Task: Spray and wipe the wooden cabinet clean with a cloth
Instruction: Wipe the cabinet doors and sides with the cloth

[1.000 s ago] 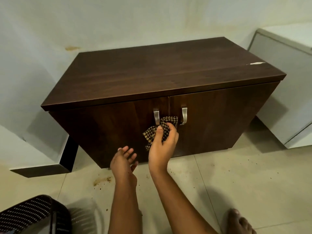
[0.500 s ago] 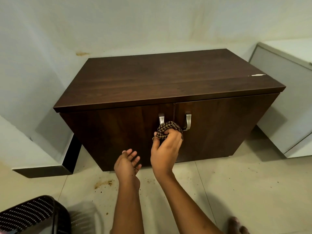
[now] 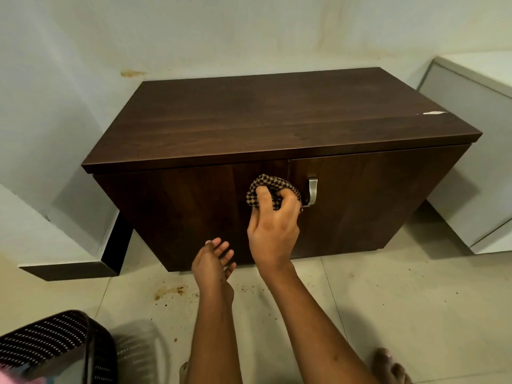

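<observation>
We press the bunched cloth (image 3: 273, 187) with our right hand (image 3: 273, 228) against the cabinet (image 3: 249, 117) doors; our left hand (image 3: 213, 261) hovers at seven o'clock, fingers relaxed.

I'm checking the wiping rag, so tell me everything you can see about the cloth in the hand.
The cloth is a small checked rag, dark brown and tan, woven-looking. It is bunched into a wad, gripped by the right hand with the fingers curled into it. It is pressed against the cabinet front where the two doors meet, just left of the metal handle. Whether it is damp cannot be told.

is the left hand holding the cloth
No, the left hand hangs open and empty by the cabinet while the right hand grips the cloth.
</observation>
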